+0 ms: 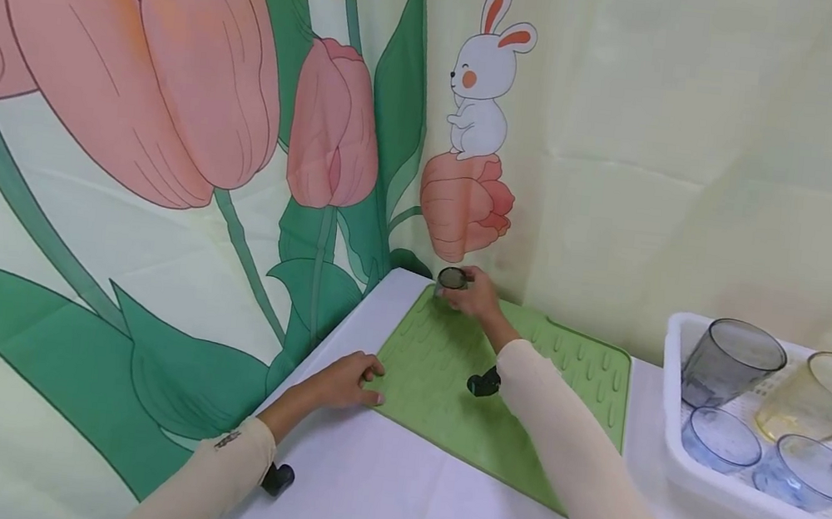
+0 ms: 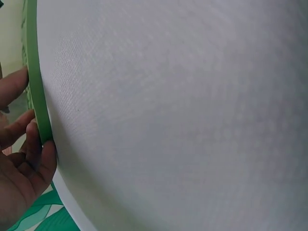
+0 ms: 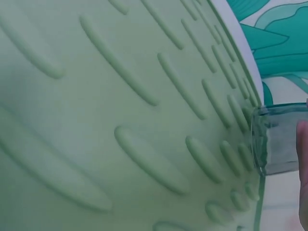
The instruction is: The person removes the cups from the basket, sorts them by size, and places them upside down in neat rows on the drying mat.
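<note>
At the far left corner of the green drying mat [image 1: 422,427], my right hand [image 1: 478,297] holds a small grey-tinted glass [image 1: 450,279] from its right side, with the rim facing up. In the right wrist view the glass [image 3: 276,139] has its base at the mat's ridged surface; whether it bears full weight there I cannot tell. My left hand [image 1: 347,381] is at the mat's near left corner, thumb on the near edge and curled fingers around the corner. The left wrist view shows those fingers [image 2: 47,166] against the mat's green rim [image 2: 38,96].
A white basket [image 1: 672,409] on the right holds a tall grey glass [image 1: 730,361], a yellow glass [image 1: 816,398], blue glasses [image 1: 722,439] and another dark one. A printed curtain [image 1: 622,146] borders the white table [image 1: 364,488] at the back and left.
</note>
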Action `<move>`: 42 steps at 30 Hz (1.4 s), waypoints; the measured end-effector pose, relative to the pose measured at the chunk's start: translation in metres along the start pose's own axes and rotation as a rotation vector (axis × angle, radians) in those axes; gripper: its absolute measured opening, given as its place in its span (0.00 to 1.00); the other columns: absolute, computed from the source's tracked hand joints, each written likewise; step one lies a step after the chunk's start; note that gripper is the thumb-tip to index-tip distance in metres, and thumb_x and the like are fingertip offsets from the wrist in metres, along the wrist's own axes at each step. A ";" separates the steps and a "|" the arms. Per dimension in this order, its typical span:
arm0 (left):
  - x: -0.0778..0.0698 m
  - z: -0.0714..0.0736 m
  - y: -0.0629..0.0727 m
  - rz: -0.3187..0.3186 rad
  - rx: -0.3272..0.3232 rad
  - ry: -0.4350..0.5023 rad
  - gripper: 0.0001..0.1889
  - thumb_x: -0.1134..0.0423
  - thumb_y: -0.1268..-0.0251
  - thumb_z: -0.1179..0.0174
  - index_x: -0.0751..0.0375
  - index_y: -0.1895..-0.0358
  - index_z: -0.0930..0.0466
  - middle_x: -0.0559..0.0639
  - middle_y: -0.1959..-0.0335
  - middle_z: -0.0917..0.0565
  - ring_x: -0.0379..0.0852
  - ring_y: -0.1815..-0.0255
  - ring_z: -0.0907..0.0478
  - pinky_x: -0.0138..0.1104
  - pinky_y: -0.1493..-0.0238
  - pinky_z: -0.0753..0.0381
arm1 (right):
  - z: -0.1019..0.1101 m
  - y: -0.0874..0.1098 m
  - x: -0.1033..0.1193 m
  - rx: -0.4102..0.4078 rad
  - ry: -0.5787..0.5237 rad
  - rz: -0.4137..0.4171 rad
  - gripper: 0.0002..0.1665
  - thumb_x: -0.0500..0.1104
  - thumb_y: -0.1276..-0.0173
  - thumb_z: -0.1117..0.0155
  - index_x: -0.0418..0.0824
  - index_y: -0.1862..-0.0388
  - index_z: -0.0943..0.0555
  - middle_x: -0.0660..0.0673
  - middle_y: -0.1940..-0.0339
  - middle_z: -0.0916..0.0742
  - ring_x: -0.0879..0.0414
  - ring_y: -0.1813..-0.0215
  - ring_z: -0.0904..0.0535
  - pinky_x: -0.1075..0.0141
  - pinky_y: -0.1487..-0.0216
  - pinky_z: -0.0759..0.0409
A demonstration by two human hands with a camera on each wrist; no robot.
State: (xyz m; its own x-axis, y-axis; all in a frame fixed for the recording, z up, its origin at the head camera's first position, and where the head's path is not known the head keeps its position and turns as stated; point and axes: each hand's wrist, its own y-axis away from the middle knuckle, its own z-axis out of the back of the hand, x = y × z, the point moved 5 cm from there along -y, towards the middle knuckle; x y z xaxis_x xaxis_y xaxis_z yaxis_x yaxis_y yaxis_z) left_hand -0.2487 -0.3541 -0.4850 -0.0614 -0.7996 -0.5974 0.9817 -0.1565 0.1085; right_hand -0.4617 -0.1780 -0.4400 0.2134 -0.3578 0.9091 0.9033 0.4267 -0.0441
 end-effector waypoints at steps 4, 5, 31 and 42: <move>-0.003 -0.002 0.001 0.016 0.001 -0.003 0.23 0.59 0.38 0.29 0.66 0.44 0.23 0.51 0.60 0.26 0.43 0.63 0.31 0.34 0.61 0.28 | -0.003 -0.004 -0.005 0.018 -0.022 -0.014 0.42 0.41 0.36 0.27 0.35 0.26 0.35 0.34 0.32 0.26 0.40 0.44 0.17 0.59 0.50 0.16; -0.003 -0.002 0.002 0.021 -0.002 -0.005 0.23 0.59 0.38 0.29 0.66 0.44 0.23 0.51 0.60 0.26 0.43 0.63 0.31 0.34 0.61 0.29 | -0.004 -0.004 -0.005 0.022 -0.032 -0.013 0.42 0.40 0.35 0.28 0.35 0.26 0.35 0.34 0.32 0.26 0.39 0.45 0.17 0.59 0.51 0.15; -0.008 -0.004 -0.001 0.044 -0.037 -0.013 0.22 0.60 0.40 0.28 0.66 0.46 0.22 0.50 0.61 0.25 0.43 0.63 0.30 0.35 0.61 0.27 | 0.030 0.009 -0.003 0.085 0.137 -0.067 0.51 0.53 0.35 0.28 0.38 0.21 0.44 0.34 0.27 0.29 0.39 0.54 0.13 0.54 0.45 0.19; -0.011 -0.004 -0.001 0.026 -0.028 -0.034 0.22 0.61 0.41 0.28 0.69 0.48 0.22 0.51 0.64 0.26 0.43 0.65 0.31 0.34 0.63 0.29 | 0.068 0.043 0.012 0.105 0.133 -0.056 0.46 0.55 0.34 0.29 0.38 0.25 0.37 0.34 0.29 0.26 0.40 0.54 0.13 0.55 0.50 0.16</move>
State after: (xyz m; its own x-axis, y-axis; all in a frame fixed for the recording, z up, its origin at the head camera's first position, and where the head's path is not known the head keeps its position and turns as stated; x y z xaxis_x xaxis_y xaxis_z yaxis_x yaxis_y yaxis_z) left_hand -0.2482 -0.3432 -0.4815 -0.0420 -0.8225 -0.5672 0.9876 -0.1200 0.1009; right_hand -0.4454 -0.1073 -0.4027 0.2174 -0.4871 0.8459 0.8728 0.4849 0.0549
